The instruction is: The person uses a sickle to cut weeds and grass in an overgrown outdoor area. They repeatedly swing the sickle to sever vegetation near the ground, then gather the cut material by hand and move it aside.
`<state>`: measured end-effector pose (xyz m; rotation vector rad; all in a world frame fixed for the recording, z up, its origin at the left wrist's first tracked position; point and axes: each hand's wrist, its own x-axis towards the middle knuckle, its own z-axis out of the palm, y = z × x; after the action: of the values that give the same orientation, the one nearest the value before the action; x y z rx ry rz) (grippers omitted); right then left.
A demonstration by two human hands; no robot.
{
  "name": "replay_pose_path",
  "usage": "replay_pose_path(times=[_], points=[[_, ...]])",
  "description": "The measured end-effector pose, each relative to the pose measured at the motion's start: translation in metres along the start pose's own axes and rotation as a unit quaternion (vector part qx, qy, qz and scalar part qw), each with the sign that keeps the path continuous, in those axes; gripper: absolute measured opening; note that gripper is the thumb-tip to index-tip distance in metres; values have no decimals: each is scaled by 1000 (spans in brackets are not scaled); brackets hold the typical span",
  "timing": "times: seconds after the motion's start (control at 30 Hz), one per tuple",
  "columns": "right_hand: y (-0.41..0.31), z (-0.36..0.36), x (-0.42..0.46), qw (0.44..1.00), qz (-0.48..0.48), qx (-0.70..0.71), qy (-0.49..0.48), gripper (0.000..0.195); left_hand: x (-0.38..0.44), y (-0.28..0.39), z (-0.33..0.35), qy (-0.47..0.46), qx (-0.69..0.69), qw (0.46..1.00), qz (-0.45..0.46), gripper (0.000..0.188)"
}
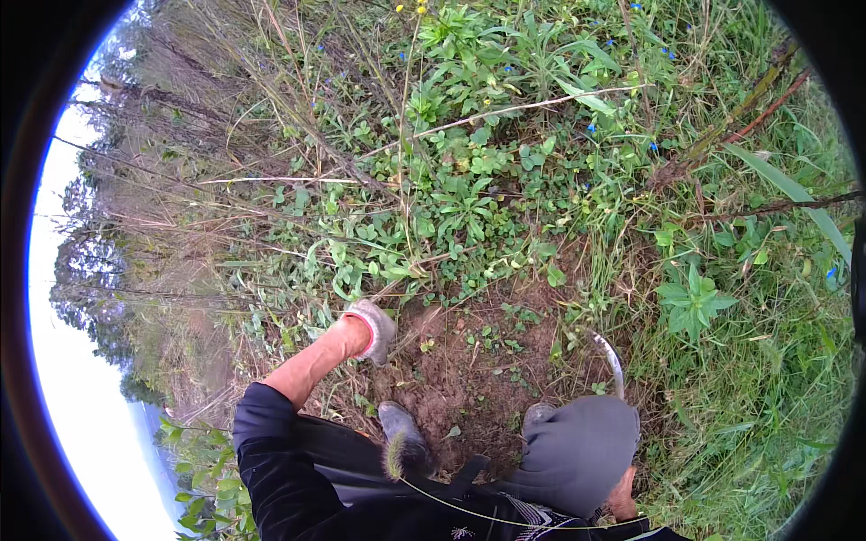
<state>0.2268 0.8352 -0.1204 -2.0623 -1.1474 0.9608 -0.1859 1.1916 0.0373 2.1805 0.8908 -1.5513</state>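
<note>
My left hand (376, 333), in a grey-white knit glove with a red-edged cuff, reaches down among weeds and dry stems. Its back faces me, so the fingers and anything in them are hidden. The curved metal blade of a sickle (614, 362) sticks out past my grey-trousered right knee (582, 446), above soil and grass. The knee conceals the sickle's handle. Only the wrist side of my right hand (622, 499) shows beside that knee; its fingers are out of sight. Low leafy weeds (467, 209) grow in front of both hands.
Bare brown soil (467, 392) lies around my dark boots (404, 429). Tall dry stalks (304, 128) lean at upper left, and thick woody stems (731, 122) cross at upper right. Dense grass (744, 406) covers the right. A bristly grass seed head (394, 456) hangs close before my torso.
</note>
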Motion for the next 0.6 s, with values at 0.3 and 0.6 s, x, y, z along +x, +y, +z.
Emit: replay_pose_path(times=[0.3, 0.6], points=[[-27, 11, 17, 984, 91, 48, 142, 25, 121, 126, -198, 557, -305, 772, 10, 57], [-2, 28, -32, 974, 143, 25, 172, 24, 239, 136, -246, 403, -339, 840, -128, 75]])
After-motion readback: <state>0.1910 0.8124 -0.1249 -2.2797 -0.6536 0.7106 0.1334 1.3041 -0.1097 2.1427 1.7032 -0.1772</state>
